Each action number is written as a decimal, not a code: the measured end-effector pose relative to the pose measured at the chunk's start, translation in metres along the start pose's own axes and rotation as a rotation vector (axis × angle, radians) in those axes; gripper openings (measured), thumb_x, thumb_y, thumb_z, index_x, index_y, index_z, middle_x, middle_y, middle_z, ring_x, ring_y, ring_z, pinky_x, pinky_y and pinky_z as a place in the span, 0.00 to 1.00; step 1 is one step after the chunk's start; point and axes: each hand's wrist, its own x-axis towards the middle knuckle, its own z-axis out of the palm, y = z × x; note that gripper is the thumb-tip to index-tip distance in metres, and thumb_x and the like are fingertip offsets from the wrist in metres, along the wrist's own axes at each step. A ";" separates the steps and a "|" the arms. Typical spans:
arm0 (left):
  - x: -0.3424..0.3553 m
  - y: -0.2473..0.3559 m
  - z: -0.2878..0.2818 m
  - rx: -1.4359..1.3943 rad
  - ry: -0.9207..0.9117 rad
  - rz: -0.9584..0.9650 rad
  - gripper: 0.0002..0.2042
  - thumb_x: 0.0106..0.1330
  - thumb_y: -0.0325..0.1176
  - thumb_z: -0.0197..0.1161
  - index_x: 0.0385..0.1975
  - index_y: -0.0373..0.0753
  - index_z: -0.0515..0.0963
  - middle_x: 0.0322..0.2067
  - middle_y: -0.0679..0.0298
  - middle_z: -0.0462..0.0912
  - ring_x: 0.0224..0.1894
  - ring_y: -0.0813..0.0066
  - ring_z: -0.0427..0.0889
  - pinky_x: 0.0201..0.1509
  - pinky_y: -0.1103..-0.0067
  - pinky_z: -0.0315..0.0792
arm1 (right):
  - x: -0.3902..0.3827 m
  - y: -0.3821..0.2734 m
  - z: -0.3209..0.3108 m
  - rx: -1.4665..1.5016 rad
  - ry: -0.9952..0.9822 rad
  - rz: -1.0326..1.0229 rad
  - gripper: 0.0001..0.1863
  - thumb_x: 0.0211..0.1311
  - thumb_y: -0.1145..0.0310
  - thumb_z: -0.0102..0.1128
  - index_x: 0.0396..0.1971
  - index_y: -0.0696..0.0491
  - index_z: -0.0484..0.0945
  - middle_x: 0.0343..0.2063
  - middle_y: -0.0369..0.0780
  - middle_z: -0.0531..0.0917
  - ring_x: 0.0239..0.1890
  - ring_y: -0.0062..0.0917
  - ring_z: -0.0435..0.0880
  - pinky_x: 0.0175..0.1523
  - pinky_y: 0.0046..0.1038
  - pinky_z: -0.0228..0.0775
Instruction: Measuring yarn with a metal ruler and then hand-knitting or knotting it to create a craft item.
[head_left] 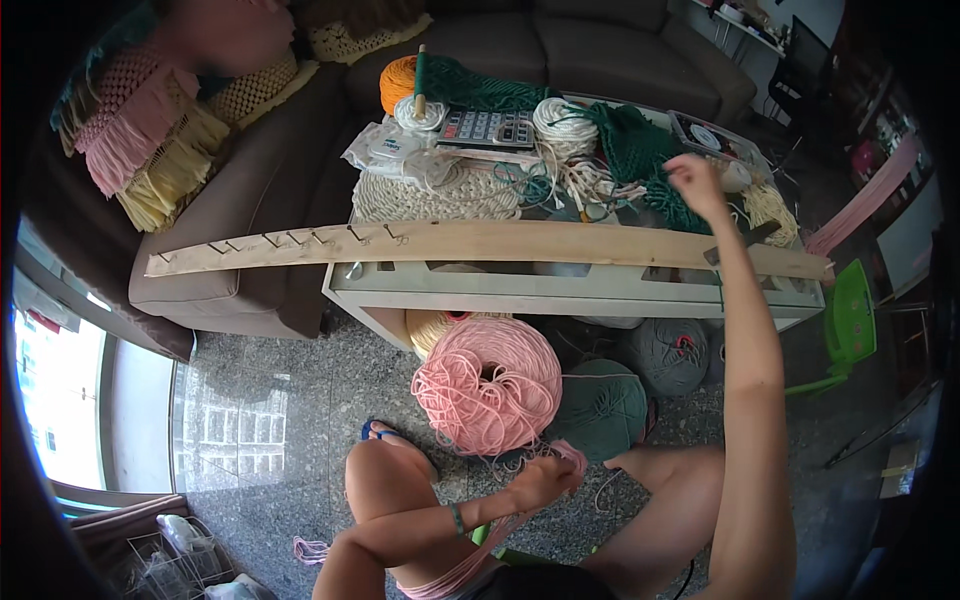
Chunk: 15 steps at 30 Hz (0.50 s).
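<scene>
While clutching pink strands (572,456), likely against tangling, in closed left grip (541,484), holds half-curled right grip (694,182), unclear if loaded, over bench (570,296).

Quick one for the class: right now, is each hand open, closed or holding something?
Left hand: closed, holding pink yarn.
Right hand: partly curled near dark green yarnwork; whether it holds anything cannot be told.

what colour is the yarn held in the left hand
The yarn in the left hand is light pink, seen best in the head view.
</scene>
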 end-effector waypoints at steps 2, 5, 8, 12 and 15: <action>0.008 0.001 0.000 -0.008 -0.016 0.024 0.07 0.58 0.35 0.57 0.27 0.40 0.80 0.25 0.58 0.80 0.29 0.62 0.79 0.35 0.73 0.71 | -0.002 -0.010 0.029 -0.274 0.041 -0.249 0.12 0.41 0.80 0.63 0.30 0.53 0.81 0.32 0.40 0.77 0.37 0.33 0.77 0.44 0.35 0.69; 0.011 0.002 -0.007 -0.004 -0.032 0.046 0.07 0.58 0.35 0.58 0.28 0.40 0.80 0.26 0.59 0.80 0.29 0.64 0.80 0.34 0.74 0.71 | -0.003 -0.027 0.045 -0.490 -0.004 -0.150 0.08 0.41 0.79 0.64 0.26 0.53 0.81 0.33 0.40 0.77 0.41 0.35 0.75 0.45 0.36 0.69; 0.011 -0.001 -0.007 -0.130 -0.049 0.016 0.08 0.59 0.35 0.58 0.28 0.40 0.81 0.25 0.60 0.81 0.28 0.68 0.80 0.34 0.75 0.71 | -0.002 -0.032 0.051 -0.620 -0.009 -0.135 0.05 0.42 0.78 0.64 0.23 0.53 0.80 0.33 0.40 0.77 0.41 0.35 0.76 0.45 0.34 0.69; 0.008 -0.007 -0.012 -0.131 0.038 0.105 0.08 0.59 0.35 0.58 0.28 0.39 0.81 0.24 0.61 0.81 0.26 0.72 0.80 0.32 0.77 0.71 | 0.005 -0.042 0.041 -0.452 0.040 -0.154 0.03 0.46 0.79 0.61 0.20 0.54 0.79 0.31 0.39 0.80 0.35 0.32 0.79 0.42 0.29 0.70; 0.010 -0.006 -0.015 -0.120 -0.008 0.055 0.08 0.59 0.35 0.59 0.28 0.38 0.81 0.23 0.62 0.81 0.25 0.74 0.80 0.31 0.78 0.71 | 0.005 -0.025 0.027 -0.011 0.034 0.022 0.03 0.49 0.79 0.58 0.21 0.55 0.78 0.29 0.39 0.81 0.31 0.30 0.80 0.40 0.25 0.70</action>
